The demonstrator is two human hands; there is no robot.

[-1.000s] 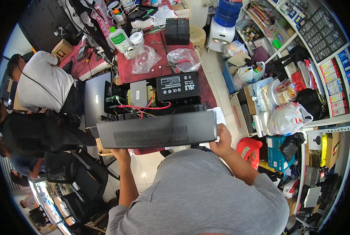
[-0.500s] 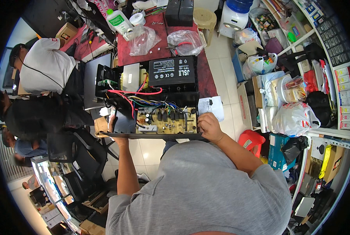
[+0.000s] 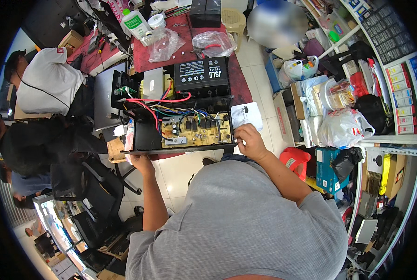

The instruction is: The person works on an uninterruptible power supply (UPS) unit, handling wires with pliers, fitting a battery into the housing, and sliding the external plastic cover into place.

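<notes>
The left hand (image 3: pixel 142 162) and right hand (image 3: pixel 250 141) are gripping a black UPS panel (image 3: pixel 147 134) by its ends, long axis running crosswise.

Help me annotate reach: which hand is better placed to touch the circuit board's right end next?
Right, probably. The right hand is at the black panel's right edge, close beside that end of the circuit board. The left hand is near the panel's left corner, farther off.

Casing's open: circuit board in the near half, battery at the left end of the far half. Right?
Battery's wrong: the head view shows the battery at the right end of the far half. Circuit board in the near half stands.
</notes>
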